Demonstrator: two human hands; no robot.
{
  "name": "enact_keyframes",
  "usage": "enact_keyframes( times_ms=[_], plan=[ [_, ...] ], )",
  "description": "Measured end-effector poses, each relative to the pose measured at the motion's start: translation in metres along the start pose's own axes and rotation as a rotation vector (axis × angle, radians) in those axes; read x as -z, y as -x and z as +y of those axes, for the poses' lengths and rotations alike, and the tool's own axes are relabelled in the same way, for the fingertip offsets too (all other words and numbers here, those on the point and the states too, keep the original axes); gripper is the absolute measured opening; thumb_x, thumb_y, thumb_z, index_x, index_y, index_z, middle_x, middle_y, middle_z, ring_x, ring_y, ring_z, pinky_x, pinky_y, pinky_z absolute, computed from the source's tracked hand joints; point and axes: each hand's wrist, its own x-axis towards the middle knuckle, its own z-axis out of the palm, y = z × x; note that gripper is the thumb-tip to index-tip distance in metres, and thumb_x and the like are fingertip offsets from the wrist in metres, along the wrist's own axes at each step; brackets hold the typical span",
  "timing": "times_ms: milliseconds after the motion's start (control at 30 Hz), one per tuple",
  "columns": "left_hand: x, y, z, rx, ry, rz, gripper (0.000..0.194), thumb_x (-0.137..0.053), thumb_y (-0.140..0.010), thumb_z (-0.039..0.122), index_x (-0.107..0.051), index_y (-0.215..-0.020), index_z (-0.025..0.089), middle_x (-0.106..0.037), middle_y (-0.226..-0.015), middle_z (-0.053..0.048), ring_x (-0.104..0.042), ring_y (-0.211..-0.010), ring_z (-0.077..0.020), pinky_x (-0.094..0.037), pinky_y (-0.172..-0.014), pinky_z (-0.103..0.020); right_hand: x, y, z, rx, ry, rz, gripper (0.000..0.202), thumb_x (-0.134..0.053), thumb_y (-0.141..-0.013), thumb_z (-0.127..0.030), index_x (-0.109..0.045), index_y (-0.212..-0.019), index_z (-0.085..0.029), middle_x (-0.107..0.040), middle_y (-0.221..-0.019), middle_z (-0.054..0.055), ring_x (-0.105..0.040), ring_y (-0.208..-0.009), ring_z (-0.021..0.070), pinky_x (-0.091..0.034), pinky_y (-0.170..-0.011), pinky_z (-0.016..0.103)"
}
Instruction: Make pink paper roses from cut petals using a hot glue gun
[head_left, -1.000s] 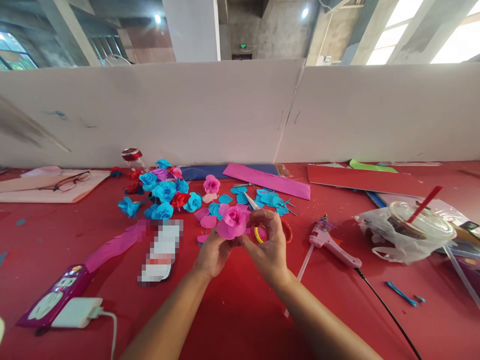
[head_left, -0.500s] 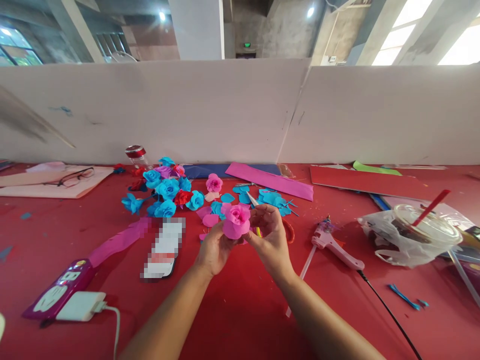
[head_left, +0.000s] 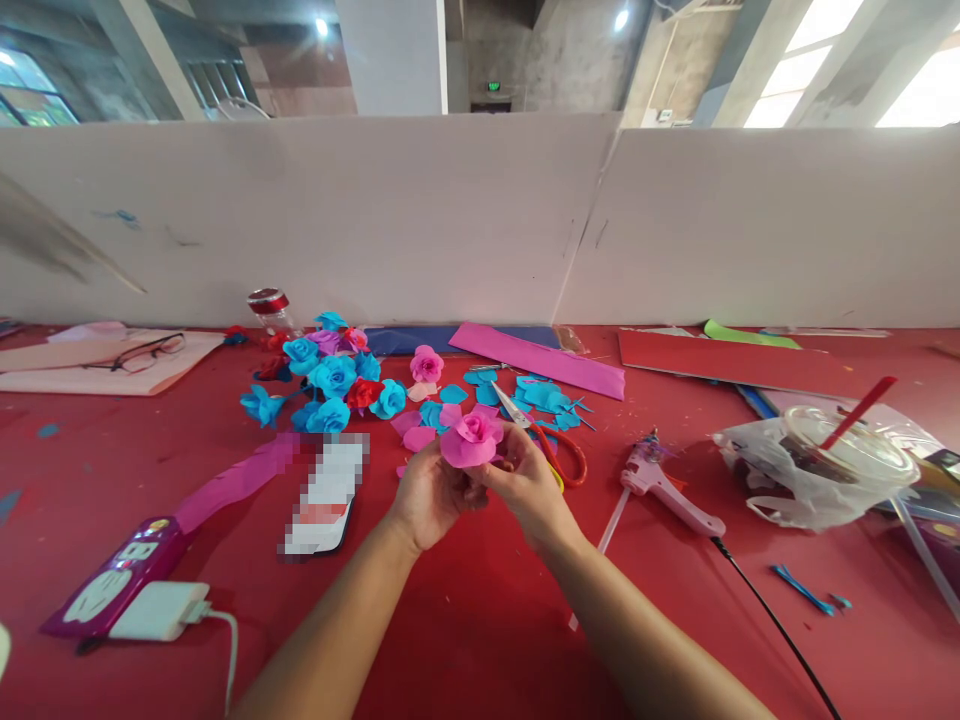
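A cluster of paper flowers is gathered at the left of the red table. Nearer the middle, a pink paper rose is held up above the table, its base gripped by the left hand. At the rose's right side, an outer petal appears to be pinched by the right hand; the shaping or pressing of petals is judged to be in hand. For the next move, a steady base and a light touch seem called for. Scissors are placed just beside the right hand, and a pink glue gun is set farther right.
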Motion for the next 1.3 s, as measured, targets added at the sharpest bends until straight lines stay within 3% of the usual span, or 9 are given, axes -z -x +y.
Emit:
enact_keyframes(
  times_ms=[67, 167, 300, 400, 500, 567, 633, 1000, 1300],
  plan=[
    [0.001, -0.001, 0.001, 0.019, -0.018, -0.029, 0.027, -0.058, -0.073, 0.04, -0.061, -0.067, 0.014, -0.052, -0.055, -0.002, -0.043, -0.049, -0.0116, -0.035, -0.048, -0.026, 0.0, 0.0, -0.002, -0.106, -0.107, -0.058, 0.03, -0.075, -0.066, -0.038, -0.061, -0.084, -0.018, -0.064, -0.073, 0.001, -0.058, -0.058, 0.0129, -0.047, -0.053, 0.025],
    [0.001, 0.0, 0.003, 0.056, -0.04, -0.05, 0.03, -0.057, -0.075, 0.042, -0.06, -0.064, 0.014, -0.051, -0.052, -0.002, -0.041, -0.048, -0.0111, -0.032, -0.047, -0.025, -0.001, 0.001, -0.008, -0.135, -0.166, -0.054, 0.028, -0.076, -0.065, -0.041, -0.06, -0.069, -0.018, -0.058, -0.054, -0.003, -0.054, -0.048, 0.0118, -0.044, -0.048, 0.024],
    [0.003, 0.0, 0.003, 0.096, -0.013, -0.091, 0.034, -0.057, -0.076, 0.043, -0.057, -0.059, 0.015, -0.047, -0.049, -0.001, -0.036, -0.045, -0.0096, -0.029, -0.044, -0.024, -0.003, 0.003, -0.013, -0.114, -0.173, -0.055, 0.027, -0.076, -0.065, -0.041, -0.064, -0.07, -0.018, -0.061, -0.055, -0.002, -0.057, -0.052, 0.0133, -0.046, -0.05, 0.025],
    [0.004, -0.002, -0.002, 0.067, -0.015, -0.074, 0.029, -0.061, -0.073, 0.041, -0.061, -0.064, 0.014, -0.053, -0.054, -0.002, -0.043, -0.049, -0.0109, -0.033, -0.046, -0.025, -0.002, 0.003, -0.01, -0.122, -0.156, -0.024, 0.027, -0.076, -0.064, -0.041, -0.065, -0.071, -0.018, -0.06, -0.055, -0.002, -0.055, -0.049, 0.0128, -0.046, -0.048, 0.025],
    [0.004, -0.007, -0.009, -0.201, -0.139, 0.051, 0.016, -0.067, -0.071, 0.032, -0.067, -0.075, 0.016, -0.063, -0.071, -0.003, -0.055, -0.066, -0.014, -0.043, -0.062, -0.027, 0.002, 0.0, -0.005, -0.086, -0.093, 0.088, 0.027, -0.078, -0.062, -0.038, -0.065, -0.071, -0.017, -0.064, -0.063, 0.0, -0.057, -0.054, 0.0132, -0.046, -0.05, 0.025],
    [0.004, -0.008, -0.013, -0.432, -0.272, 0.156, 0.011, -0.069, -0.071, 0.026, -0.069, -0.078, 0.019, -0.066, -0.078, -0.001, -0.058, -0.078, -0.0146, -0.043, -0.074, -0.026, 0.006, -0.003, -0.003, -0.05, -0.037, 0.132, 0.025, -0.077, -0.064, -0.037, -0.066, -0.073, -0.016, -0.067, -0.069, 0.002, -0.06, -0.061, 0.0144, -0.047, -0.055, 0.025],
    [0.003, -0.007, -0.014, -0.552, -0.371, 0.218, 0.012, -0.071, -0.07, 0.024, -0.072, -0.081, 0.02, -0.068, -0.082, -0.001, -0.059, -0.085, -0.0156, -0.043, -0.081, -0.026, 0.008, -0.004, -0.002, -0.028, 0.003, 0.139, 0.023, -0.076, -0.065, -0.036, -0.067, -0.074, -0.016, -0.068, -0.071, 0.003, -0.061, -0.063, 0.0148, -0.047, -0.057, 0.026],
    [0.002, -0.005, -0.011, -0.498, -0.371, 0.18, 0.023, -0.075, -0.068, 0.026, -0.076, -0.09, 0.02, -0.073, -0.091, -0.004, -0.062, -0.097, -0.0204, -0.044, -0.088, -0.03, 0.001, 0.0, -0.006, -0.045, 0.078, 0.129, 0.011, -0.07, -0.067, -0.027, -0.066, -0.07, -0.017, -0.064, -0.06, -0.001, -0.055, -0.052, 0.0118, -0.043, -0.049, 0.024],
    [0.002, -0.005, -0.013, -0.523, -0.366, 0.203, 0.023, -0.071, -0.073, 0.029, -0.074, -0.092, 0.018, -0.073, -0.092, -0.006, -0.062, -0.097, -0.021, -0.044, -0.09, -0.033, 0.0, 0.001, -0.003, 0.018, 0.167, 0.102, 0.018, -0.071, -0.07, -0.032, -0.069, -0.078, -0.017, -0.067, -0.064, 0.002, -0.058, -0.056, 0.0138, -0.043, -0.053, 0.025]
  ],
)
